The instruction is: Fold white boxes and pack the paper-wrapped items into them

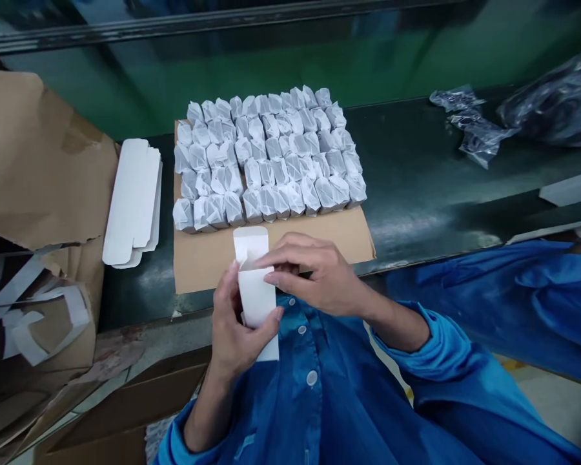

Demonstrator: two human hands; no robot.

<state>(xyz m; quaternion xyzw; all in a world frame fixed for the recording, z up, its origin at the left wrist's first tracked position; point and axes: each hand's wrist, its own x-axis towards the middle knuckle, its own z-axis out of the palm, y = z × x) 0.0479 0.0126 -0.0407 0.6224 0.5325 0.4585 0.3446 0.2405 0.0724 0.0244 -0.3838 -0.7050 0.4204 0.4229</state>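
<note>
A narrow white carton (257, 297) stands in front of my chest with its top flap raised. My left hand (237, 329) is closed round its lower part, thumb on the near face. At the carton's open top, my right hand (314, 271) has its fingers and thumb at the rim, the thumb on the near edge and the fingers over the opening. Just beyond lie rows of small parcels wrapped in white paper (271, 155), packed close on a brown cardboard sheet (203, 265). What the carton contains, if anything, is hidden.
Flat white cartons (133, 200) lie stacked left of the sheet. Far left is a large cardboard box (33, 168) with paper strips (33, 316). Clear plastic bags (479, 126) rest on the dark green bench (407, 187); a co-worker's blue sleeve (465, 284) is at right.
</note>
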